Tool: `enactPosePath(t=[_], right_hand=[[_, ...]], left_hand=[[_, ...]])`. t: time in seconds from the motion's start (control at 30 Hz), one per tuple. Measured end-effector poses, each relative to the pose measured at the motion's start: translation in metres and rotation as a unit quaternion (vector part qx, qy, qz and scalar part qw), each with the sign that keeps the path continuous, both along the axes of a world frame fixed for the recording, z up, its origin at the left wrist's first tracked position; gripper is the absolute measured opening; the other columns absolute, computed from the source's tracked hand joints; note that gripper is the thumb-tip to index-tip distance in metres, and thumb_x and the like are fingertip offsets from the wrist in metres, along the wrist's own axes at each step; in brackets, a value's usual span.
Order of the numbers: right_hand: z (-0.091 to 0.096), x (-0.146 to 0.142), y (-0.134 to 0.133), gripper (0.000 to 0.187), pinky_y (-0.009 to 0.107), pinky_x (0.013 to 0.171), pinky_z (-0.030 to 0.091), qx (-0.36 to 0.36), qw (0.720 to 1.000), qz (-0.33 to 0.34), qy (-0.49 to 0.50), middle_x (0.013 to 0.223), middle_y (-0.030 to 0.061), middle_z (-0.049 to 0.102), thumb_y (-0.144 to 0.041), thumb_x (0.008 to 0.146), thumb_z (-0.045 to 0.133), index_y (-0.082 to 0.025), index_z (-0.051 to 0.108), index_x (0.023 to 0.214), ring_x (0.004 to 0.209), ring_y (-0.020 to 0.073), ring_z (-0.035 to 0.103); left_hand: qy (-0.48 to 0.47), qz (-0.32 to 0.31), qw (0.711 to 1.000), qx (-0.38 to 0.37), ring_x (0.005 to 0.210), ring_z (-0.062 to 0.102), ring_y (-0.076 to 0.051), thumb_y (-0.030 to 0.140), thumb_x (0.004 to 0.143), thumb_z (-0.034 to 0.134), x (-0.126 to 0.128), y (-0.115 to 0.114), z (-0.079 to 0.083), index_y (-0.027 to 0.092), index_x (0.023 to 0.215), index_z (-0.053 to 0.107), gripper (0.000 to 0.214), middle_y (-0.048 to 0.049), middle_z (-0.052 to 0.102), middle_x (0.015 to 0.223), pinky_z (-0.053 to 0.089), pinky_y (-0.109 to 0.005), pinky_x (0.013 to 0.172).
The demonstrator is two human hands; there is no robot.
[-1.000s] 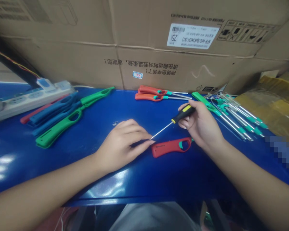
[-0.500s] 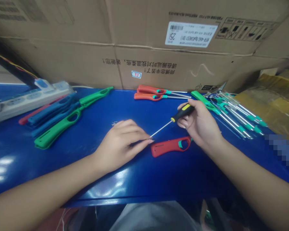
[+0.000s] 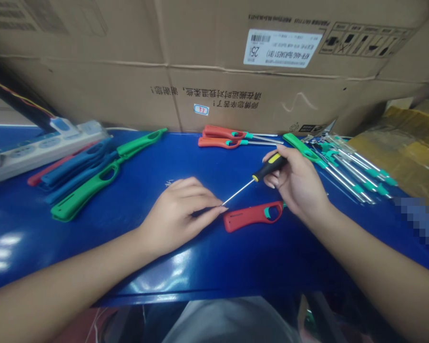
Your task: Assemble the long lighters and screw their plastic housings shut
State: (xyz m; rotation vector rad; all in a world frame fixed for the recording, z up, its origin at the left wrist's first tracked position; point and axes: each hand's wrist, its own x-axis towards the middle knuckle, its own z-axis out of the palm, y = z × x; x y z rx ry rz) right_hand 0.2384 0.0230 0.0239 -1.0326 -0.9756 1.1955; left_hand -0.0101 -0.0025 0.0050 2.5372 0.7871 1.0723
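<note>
My right hand [image 3: 297,178] is closed around the black and yellow handle of a screwdriver [image 3: 270,167]. Its thin metal shaft slants down to the left, and the tip meets the pinched thumb and forefinger of my left hand [image 3: 186,214]. Whatever sits between those fingertips is too small to make out. Just right of the pinch, a red lighter [image 3: 245,217] with a green trigger lies flat on the blue table [image 3: 200,276], its far end hidden by my right hand. Several tiny thin pieces, perhaps screws [image 3: 169,183], lie behind my left hand.
Two orange-red lighters [image 3: 221,142] lie by the cardboard box [image 3: 128,95] at the back. Green shells [image 3: 86,193] and blue shells [image 3: 75,164] sit left, beside a power strip [image 3: 32,152]. Several metal lighter rods [image 3: 357,166] and a green lighter [image 3: 302,147] lie right.
</note>
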Motion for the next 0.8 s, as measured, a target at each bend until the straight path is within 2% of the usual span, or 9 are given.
enactPosePath(t=[0.13, 0.27, 0.4, 0.57, 0.7, 0.8], right_hand=[[0.004, 0.000, -0.006, 0.033, 0.027, 0.044, 0.035, 0.082, 0.994, -0.008, -0.073, 0.058, -0.0015, 0.049, -0.045, 0.091, 0.070, -0.020, 0.071, 0.070, 0.047, 0.0103, 0.042], [0.011, 0.001, -0.019, 0.031, 0.030, 0.047, 0.038, 0.168, 0.971, -0.003, -0.169, 0.070, 0.0020, 0.060, -0.047, 0.096, 0.066, -0.024, 0.075, 0.077, 0.053, 0.0134, 0.050], [0.019, 0.003, -0.034, 0.028, 0.031, 0.049, 0.045, 0.234, 0.944, 0.070, -0.224, 0.084, 0.0034, 0.064, -0.050, 0.098, 0.061, -0.027, 0.075, 0.090, 0.056, 0.0135, 0.055], [0.027, 0.002, -0.044, 0.022, 0.030, 0.042, 0.051, 0.233, 0.928, 0.176, -0.231, 0.096, 0.0039, 0.061, -0.043, 0.101, 0.058, -0.027, 0.073, 0.101, 0.051, 0.0102, 0.057], [0.026, -0.001, -0.045, 0.011, 0.028, 0.047, 0.056, 0.222, 0.937, 0.171, -0.209, 0.104, 0.0055, 0.063, -0.034, 0.096, 0.068, -0.026, 0.073, 0.102, 0.064, 0.0138, 0.066], [0.024, -0.002, -0.046, 0.017, 0.027, 0.054, 0.058, 0.207, 0.939, 0.172, -0.213, 0.107, 0.0064, 0.071, -0.025, 0.090, 0.074, -0.025, 0.073, 0.108, 0.073, 0.0158, 0.069]], left_hand=[[0.004, -0.005, 1.000, -0.025, 0.080, 0.066, -0.016, 0.020, 0.093, 0.075, 0.001, 0.000, -0.001, 0.017, 0.095, 0.079, 0.006, -0.0022, 0.079, 0.090, 0.051, -0.032, 0.079], [0.027, -0.021, 0.998, -0.058, 0.080, 0.066, -0.016, 0.020, 0.095, 0.070, 0.002, -0.002, -0.003, 0.017, 0.094, 0.078, 0.008, -0.0026, 0.079, 0.089, 0.052, -0.032, 0.077], [0.038, -0.039, 0.996, -0.076, 0.081, 0.067, -0.017, 0.020, 0.096, 0.069, 0.003, -0.003, -0.005, 0.017, 0.094, 0.078, 0.010, -0.0029, 0.078, 0.089, 0.053, -0.031, 0.077], [0.043, -0.044, 0.995, -0.083, 0.083, 0.068, -0.017, 0.020, 0.096, 0.070, 0.004, -0.001, -0.006, 0.016, 0.092, 0.077, 0.009, -0.0034, 0.077, 0.089, 0.053, -0.030, 0.077], [0.036, -0.044, 0.996, -0.071, 0.082, 0.069, -0.016, 0.020, 0.095, 0.071, 0.004, 0.001, -0.006, 0.017, 0.093, 0.076, 0.006, -0.0033, 0.077, 0.089, 0.053, -0.029, 0.077], [0.028, -0.043, 0.997, -0.062, 0.081, 0.069, -0.016, 0.020, 0.095, 0.070, 0.005, 0.002, -0.007, 0.017, 0.094, 0.075, 0.006, -0.0037, 0.077, 0.089, 0.054, -0.029, 0.076]])
